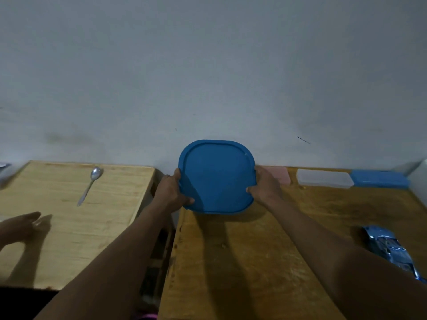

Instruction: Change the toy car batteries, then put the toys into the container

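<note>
Against the wall, fingers of the left hand and right hand clasp opposite edges of a smooth, rounded-square blue plastic lid, tilted up over the worn wooden bench. Likely the lid is coming off for packing. The next move would be fetching what looks like a glossy blue toy car, well apart at right.

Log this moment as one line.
left hand: grips blue lid, left edge | right hand: grips right edge | lid: faces camera | spoon: on lighter table

The left grip and right grip are bare hands on bare forearms, uncovered to the frame's edge.
</note>
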Demonstrator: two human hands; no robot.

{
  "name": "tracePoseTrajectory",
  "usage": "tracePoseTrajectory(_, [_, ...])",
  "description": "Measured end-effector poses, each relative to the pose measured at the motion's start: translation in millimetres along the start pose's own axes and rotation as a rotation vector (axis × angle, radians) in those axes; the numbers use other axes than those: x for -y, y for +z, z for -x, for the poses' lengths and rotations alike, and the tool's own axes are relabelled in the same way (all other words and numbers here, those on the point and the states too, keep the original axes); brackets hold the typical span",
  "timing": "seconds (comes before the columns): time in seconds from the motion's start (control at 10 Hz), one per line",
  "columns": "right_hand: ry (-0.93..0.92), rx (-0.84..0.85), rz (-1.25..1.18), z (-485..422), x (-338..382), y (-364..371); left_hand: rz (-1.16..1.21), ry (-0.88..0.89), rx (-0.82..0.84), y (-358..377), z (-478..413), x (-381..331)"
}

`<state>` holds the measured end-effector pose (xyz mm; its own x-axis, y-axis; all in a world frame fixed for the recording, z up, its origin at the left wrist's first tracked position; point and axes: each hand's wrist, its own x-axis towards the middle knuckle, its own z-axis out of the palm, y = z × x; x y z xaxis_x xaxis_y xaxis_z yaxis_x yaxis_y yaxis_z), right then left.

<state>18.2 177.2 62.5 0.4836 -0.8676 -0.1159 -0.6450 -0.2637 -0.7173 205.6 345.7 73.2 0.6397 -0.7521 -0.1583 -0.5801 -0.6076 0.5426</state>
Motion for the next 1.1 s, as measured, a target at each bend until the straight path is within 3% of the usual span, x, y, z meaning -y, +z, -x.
tracePoseTrajectory(0.6, [0.188, 0.109, 0.150, -70.3, -0.4, 22.3, -0.046, -0.039, 0.172, 2.2, -86.3, 4.8])
tracePoseTrajectory(1.1, [0.115, 0.101, 0.201, -73.7, 1.6, 19.5, -0.067, -0.051, 0.171, 1.6, -82.4, -1.5])
